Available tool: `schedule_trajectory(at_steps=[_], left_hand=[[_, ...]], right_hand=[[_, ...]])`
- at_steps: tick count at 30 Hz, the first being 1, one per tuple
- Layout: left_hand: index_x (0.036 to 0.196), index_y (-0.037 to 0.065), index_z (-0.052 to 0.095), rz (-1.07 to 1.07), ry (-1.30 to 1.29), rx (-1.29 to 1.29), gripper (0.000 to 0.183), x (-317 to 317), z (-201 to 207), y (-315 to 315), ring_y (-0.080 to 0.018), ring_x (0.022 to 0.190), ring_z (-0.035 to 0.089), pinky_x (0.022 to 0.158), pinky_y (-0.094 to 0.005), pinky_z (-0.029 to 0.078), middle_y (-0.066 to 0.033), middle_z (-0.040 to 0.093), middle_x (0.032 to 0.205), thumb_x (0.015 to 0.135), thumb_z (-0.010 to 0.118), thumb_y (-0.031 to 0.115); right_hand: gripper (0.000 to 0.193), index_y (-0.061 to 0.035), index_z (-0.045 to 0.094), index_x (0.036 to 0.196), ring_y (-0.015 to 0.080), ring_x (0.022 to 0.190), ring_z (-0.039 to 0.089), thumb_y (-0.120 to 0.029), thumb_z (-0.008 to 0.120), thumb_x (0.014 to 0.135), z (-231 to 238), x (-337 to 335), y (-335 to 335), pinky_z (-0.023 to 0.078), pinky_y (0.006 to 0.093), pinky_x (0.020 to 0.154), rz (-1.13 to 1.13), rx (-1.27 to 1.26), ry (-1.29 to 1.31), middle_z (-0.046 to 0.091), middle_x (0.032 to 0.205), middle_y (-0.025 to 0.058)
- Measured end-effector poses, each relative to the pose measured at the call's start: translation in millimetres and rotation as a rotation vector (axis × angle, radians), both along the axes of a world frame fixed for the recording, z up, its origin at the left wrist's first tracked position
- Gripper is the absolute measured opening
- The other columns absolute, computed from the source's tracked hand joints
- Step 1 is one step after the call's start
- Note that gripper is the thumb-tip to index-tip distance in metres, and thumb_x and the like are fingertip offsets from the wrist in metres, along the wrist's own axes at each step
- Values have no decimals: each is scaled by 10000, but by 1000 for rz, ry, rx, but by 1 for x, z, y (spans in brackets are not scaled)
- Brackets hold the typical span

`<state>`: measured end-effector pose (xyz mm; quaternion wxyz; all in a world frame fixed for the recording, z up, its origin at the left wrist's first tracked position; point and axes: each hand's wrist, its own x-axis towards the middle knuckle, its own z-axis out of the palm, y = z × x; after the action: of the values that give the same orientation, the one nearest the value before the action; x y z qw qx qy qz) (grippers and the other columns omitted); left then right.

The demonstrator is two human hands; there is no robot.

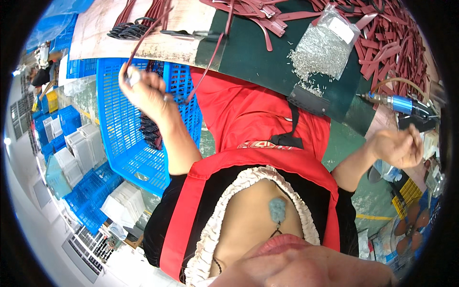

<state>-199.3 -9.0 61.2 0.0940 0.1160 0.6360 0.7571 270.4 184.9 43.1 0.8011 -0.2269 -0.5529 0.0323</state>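
My left hand (148, 93) is at the table's front edge, above the blue basket (107, 115). Its fingers are closed on a thin dark red strap (143, 42), which runs up onto the wooden tabletop. Another red strap (213, 62) hangs over the edge and down into the basket, close to that hand. More straps with black ends (151, 131) lie inside the basket. Far over on the right, my right hand (399, 147) is raised with curled fingers, below the blue power tool (404, 104). Anything between those fingers is too small to make out.
A clear bag of small silver rivets (325, 45) has spilled onto the green mat (248, 52). Red strap pieces (394, 48) are heaped at the far right. Bundled straps with black loops (129, 29) lie at the far left. Stacked blue crates (88, 196) stand behind the basket.
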Motion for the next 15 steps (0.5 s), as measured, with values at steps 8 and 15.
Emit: schedule_trajectory(at_steps=[8, 15], left_hand=[[1065, 82, 540, -70, 22, -6, 137, -3, 9, 40, -36, 454, 315, 361, -227, 190, 44, 421, 678, 1005, 608, 184], [1403, -26, 396, 349, 426, -372, 598, -54, -79, 67, -415, 1221, 531, 981, -568, 475, -320, 452, 1383, 1014, 585, 387]], right_hand=[[231, 103, 638, 1104, 203, 870, 672, 160, 617, 881, 54, -83, 9, 569, 311, 809, 351, -317, -284, 686, 1024, 165], [254, 46, 683, 1147, 125, 965, 661, 114, 676, 902, 36, -112, 39, 524, 260, 880, 414, -557, -229, 707, 1059, 66]])
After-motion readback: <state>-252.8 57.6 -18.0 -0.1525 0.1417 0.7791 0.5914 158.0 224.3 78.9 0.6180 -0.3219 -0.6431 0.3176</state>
